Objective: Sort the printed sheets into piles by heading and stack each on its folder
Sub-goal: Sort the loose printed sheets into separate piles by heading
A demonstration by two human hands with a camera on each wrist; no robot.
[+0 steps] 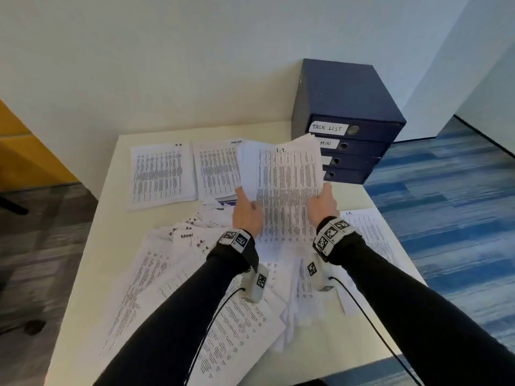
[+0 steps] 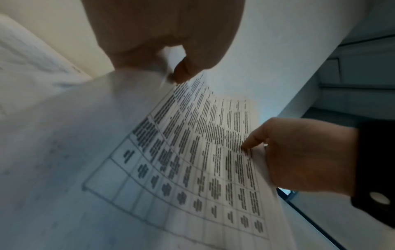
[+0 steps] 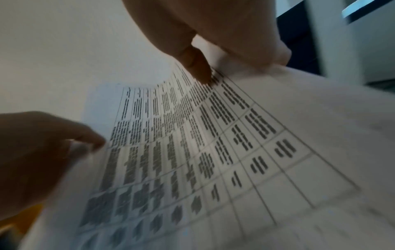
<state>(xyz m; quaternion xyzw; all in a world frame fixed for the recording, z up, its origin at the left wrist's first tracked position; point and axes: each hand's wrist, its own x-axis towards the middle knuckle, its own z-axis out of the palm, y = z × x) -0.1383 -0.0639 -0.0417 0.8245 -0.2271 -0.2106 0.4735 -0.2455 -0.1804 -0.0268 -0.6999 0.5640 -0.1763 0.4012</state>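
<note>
**Q:** What are the fingers doing?

**A:** The left hand (image 1: 247, 215) pinches the left edge of a bundle of sheets (image 1: 287, 188), thumb (image 2: 183, 71) on the printed face and fingers behind. The right hand (image 1: 323, 203) pinches the right edge the same way, thumb (image 3: 198, 66) pressed on the print. Both hold the bundle tilted up off the desk (image 1: 92, 274).

**Q:** How does the bundle look?

**A:** Thin white paper, several sheets with their edges fanned slightly at the top. The front sheet carries a ruled table of small black text in narrow columns, with "I.T." handwritten at the top. The wrist views show the paper bowing gently between the two hands.

**Q:** And around it?

**A:** Two squared piles lie side by side at the far end of the pale, smooth desk: the left pile (image 1: 161, 174) is headed "H.R."; the heading on the next pile (image 1: 217, 168) is too blurred to read. A loose spread of sheets (image 1: 172, 263) lies nearer, overlapping at angles, and another sheet (image 1: 367, 232) headed "I.T." lies to the right. At the far right corner stands a dark blue box of drawers (image 1: 348, 118), matt and square, its top drawer labelled "TASK LIST". Both forearms wear black sleeves (image 1: 167, 330).
</note>
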